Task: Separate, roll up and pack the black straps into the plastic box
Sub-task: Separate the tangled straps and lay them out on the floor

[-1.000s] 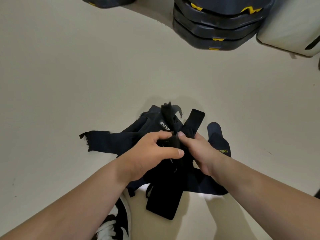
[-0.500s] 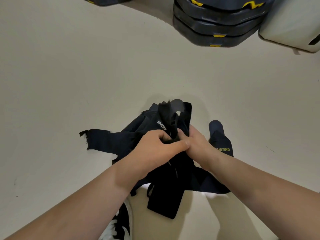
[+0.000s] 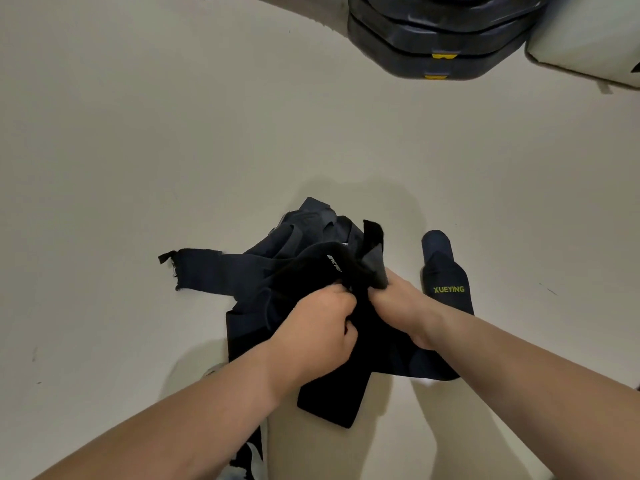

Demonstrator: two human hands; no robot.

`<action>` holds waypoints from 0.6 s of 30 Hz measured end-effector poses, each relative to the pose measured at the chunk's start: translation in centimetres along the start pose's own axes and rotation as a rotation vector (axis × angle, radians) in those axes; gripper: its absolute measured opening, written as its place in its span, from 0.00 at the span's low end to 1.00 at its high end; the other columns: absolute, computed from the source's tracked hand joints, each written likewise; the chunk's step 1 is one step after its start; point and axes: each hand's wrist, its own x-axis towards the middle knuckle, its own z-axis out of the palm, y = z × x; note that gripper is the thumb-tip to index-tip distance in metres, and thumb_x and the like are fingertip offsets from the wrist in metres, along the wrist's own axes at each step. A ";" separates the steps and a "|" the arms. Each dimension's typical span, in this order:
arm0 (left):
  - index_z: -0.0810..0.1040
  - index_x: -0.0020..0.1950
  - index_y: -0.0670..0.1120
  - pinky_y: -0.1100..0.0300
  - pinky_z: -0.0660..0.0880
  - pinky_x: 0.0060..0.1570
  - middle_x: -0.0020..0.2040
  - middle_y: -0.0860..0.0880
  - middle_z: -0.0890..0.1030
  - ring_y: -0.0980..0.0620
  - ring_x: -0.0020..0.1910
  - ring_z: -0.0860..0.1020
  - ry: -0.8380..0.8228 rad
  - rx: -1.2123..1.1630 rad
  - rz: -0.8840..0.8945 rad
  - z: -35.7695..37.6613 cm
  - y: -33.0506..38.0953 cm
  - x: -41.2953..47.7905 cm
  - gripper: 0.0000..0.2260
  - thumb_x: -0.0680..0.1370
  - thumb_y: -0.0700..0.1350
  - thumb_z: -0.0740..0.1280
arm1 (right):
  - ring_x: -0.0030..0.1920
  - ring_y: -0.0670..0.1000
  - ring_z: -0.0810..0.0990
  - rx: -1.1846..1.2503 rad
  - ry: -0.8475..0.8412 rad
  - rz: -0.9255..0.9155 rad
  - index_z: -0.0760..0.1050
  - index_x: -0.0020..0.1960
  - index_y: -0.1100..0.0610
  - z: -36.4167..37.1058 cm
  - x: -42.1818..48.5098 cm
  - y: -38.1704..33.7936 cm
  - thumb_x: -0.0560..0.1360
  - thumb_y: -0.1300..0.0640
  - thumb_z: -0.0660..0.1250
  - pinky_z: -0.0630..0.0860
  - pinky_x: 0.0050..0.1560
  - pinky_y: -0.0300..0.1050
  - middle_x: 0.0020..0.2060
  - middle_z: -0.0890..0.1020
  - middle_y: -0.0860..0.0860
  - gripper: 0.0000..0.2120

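A tangled heap of black straps (image 3: 277, 271) lies on the pale floor just in front of me. One frayed strap end (image 3: 194, 268) trails out to the left. My left hand (image 3: 318, 334) grips a bunched strap with white lettering at the middle of the heap. My right hand (image 3: 398, 303) pinches the same bundle from the right, its fingers curled into the cloth. The two hands almost touch. A wide strap end (image 3: 332, 403) hangs below them. A separate dark strap printed XUEYING (image 3: 446, 278) lies to the right. The plastic box is not identifiable in view.
A stack of dark cases with yellow latches (image 3: 436, 39) stands at the top right, beside a white container (image 3: 588, 39). A black-and-white shoe (image 3: 249, 459) shows at the bottom edge. Pale floor (image 3: 138, 150) stretches to the left and ahead.
The upright strap ends that stood above my hands have dropped and folded over. Both hands have bunched the strap tighter and shifted slightly lower.
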 end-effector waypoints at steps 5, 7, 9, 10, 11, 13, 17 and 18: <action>0.76 0.35 0.54 0.52 0.59 0.79 0.69 0.53 0.77 0.53 0.81 0.62 -0.297 -0.466 -0.213 -1.6 2.5 -0.1 0.13 0.77 0.45 0.74 | 0.60 0.53 0.83 0.172 -0.012 0.058 0.78 0.59 0.43 -0.2 0.3 0.3 0.88 0.50 0.54 0.78 0.67 0.55 0.56 0.86 0.52 0.13; 0.79 0.37 0.53 0.52 0.69 0.72 0.55 0.50 0.80 0.50 0.68 0.75 -0.335 -0.663 -0.288 -2.2 3.7 -0.2 0.11 0.77 0.42 0.74 | 0.57 0.55 0.85 0.230 -0.002 0.097 0.79 0.59 0.47 -0.3 0.6 0.5 0.89 0.47 0.55 0.79 0.66 0.56 0.54 0.87 0.53 0.15; 0.82 0.43 0.45 0.56 0.77 0.51 0.44 0.45 0.79 0.49 0.47 0.80 -0.310 -0.833 -0.360 -3.6 3.6 0.0 0.06 0.80 0.40 0.73 | 0.54 0.56 0.85 0.284 0.007 0.126 0.79 0.60 0.50 -0.4 0.8 0.5 0.89 0.47 0.55 0.81 0.60 0.52 0.52 0.87 0.54 0.14; 0.81 0.45 0.42 0.57 0.77 0.46 0.42 0.44 0.80 0.49 0.43 0.79 -0.254 -0.834 -0.367 -4.3 3.1 0.2 0.06 0.81 0.42 0.72 | 0.54 0.55 0.86 0.298 0.011 0.135 0.79 0.62 0.50 -0.5 0.8 0.4 0.89 0.47 0.56 0.82 0.59 0.52 0.52 0.87 0.54 0.14; 0.81 0.46 0.39 0.59 0.77 0.45 0.41 0.45 0.81 0.51 0.41 0.79 -0.178 -0.779 -0.369 -4.9 2.6 0.3 0.09 0.82 0.44 0.71 | 0.55 0.54 0.86 0.311 0.023 0.139 0.79 0.63 0.50 -0.7 0.8 0.4 0.89 0.47 0.57 0.81 0.61 0.52 0.54 0.88 0.53 0.14; 0.80 0.47 0.42 0.64 0.77 0.41 0.39 0.46 0.83 0.54 0.38 0.81 -0.018 -0.628 -0.374 -5.4 1.9 0.3 0.10 0.84 0.47 0.68 | 0.61 0.55 0.85 0.345 0.069 0.125 0.78 0.68 0.49 -1.1 0.8 0.1 0.88 0.46 0.58 0.78 0.68 0.57 0.58 0.87 0.51 0.15; 0.75 0.45 0.46 0.55 0.80 0.42 0.38 0.45 0.83 0.49 0.37 0.82 0.132 -0.464 -0.394 -5.8 2.1 0.1 0.12 0.86 0.50 0.65 | 0.59 0.56 0.86 0.442 0.145 0.062 0.76 0.71 0.49 -2.4 -0.6 -2.4 0.88 0.46 0.58 0.81 0.64 0.62 0.58 0.87 0.51 0.16; 0.75 0.46 0.47 0.53 0.80 0.44 0.39 0.46 0.83 0.49 0.38 0.83 0.161 -0.440 -0.392 -6.2 2.3 0.2 0.11 0.86 0.50 0.64 | 0.58 0.56 0.87 0.455 0.132 0.040 0.76 0.70 0.49 -2.5 -1.3 -3.3 0.88 0.46 0.59 0.81 0.64 0.63 0.57 0.88 0.50 0.15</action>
